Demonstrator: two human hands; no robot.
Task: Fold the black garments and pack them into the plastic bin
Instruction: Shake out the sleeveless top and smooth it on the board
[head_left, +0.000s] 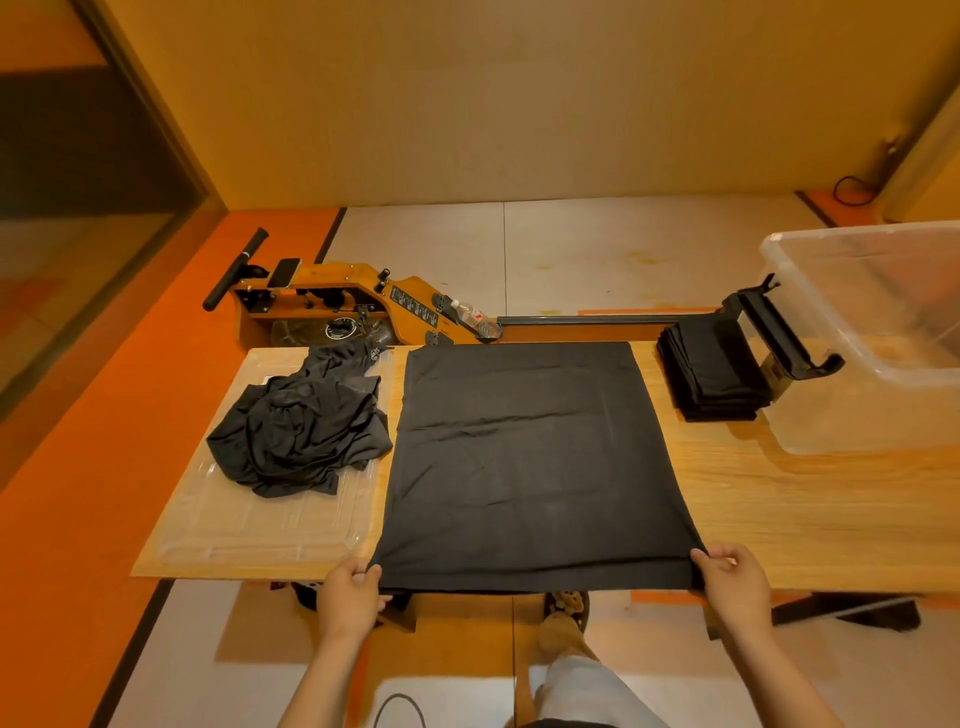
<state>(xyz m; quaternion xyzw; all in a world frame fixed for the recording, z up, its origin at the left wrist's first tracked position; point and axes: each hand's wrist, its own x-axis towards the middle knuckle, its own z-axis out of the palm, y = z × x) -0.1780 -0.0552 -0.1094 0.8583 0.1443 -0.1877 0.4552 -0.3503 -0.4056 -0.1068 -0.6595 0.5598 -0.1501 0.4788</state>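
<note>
A black garment (524, 457) lies spread flat in the middle of the wooden table (779, 499), its near edge at the table's front. My left hand (350, 592) pinches its near left corner. My right hand (732, 577) pinches its near right corner. A crumpled heap of black garments (301, 426) lies to the left on a clear plastic lid (249, 525). A stack of folded black garments (711, 369) sits at the back right. The clear plastic bin (883, 384) stands at the right end of the table, with nothing visible in it.
A wooden rowing machine (332, 306) with a black rail lies on the floor behind the table, a plastic bottle (470, 314) resting on it. Its black seat (779, 327) sits between the folded stack and the bin. My leg and slipper show below the table edge.
</note>
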